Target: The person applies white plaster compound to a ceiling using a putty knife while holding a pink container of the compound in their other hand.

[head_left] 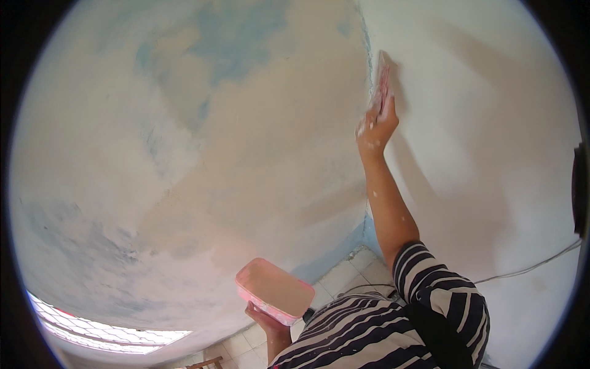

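My left hand (pixel 270 321) grips a pink rectangular plastic tub (pixel 276 310) from beneath and along its side, low in front of me. A smooth beige-white filling shows across its top, and pale smears mark its side. My right arm is stretched up to the corner where two walls meet. White-spattered, my right hand (pixel 377 130) is closed on a flat, pinkish hand tool (pixel 383 80), seen nearly edge-on. The tool lies at or very near the right wall, beside the corner; whether it touches cannot be seen. Its exact kind does not show.
The left wall (pixel 258 141) has patchy beige and white coating with blue showing through. A pale, smoother wall (pixel 485 135) stands at right. Below are light floor tiles (pixel 335 277), a cable (pixel 534 265) along the right wall, a grilled window (pixel 110 332) and a wooden piece (pixel 209 363).
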The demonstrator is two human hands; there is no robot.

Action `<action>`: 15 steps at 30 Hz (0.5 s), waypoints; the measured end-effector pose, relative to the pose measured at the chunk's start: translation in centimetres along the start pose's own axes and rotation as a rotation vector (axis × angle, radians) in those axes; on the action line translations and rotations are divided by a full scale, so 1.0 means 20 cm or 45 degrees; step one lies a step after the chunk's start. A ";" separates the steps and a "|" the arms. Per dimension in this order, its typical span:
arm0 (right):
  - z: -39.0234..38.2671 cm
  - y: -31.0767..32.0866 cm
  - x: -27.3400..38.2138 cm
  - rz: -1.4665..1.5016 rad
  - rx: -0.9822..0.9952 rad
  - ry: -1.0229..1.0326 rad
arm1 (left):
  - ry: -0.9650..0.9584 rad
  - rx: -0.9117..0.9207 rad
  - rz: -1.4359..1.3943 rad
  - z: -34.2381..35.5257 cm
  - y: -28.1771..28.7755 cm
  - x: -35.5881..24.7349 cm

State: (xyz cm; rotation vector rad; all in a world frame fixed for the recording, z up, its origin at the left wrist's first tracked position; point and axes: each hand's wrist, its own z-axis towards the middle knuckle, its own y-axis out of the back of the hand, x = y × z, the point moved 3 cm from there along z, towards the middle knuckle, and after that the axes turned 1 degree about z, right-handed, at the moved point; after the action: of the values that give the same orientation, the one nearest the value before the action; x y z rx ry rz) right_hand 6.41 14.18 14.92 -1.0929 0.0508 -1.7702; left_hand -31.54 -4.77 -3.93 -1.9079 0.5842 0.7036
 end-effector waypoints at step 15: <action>0.17 -0.18 0.14 -0.279 -0.033 0.327 | 0.000 0.050 -0.085 -0.01 0.01 0.02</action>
State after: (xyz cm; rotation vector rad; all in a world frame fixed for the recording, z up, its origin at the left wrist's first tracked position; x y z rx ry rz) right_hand 5.82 15.33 20.41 -0.9109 0.1148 -2.1055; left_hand -31.31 -5.05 -4.28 -1.8825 0.5278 0.6450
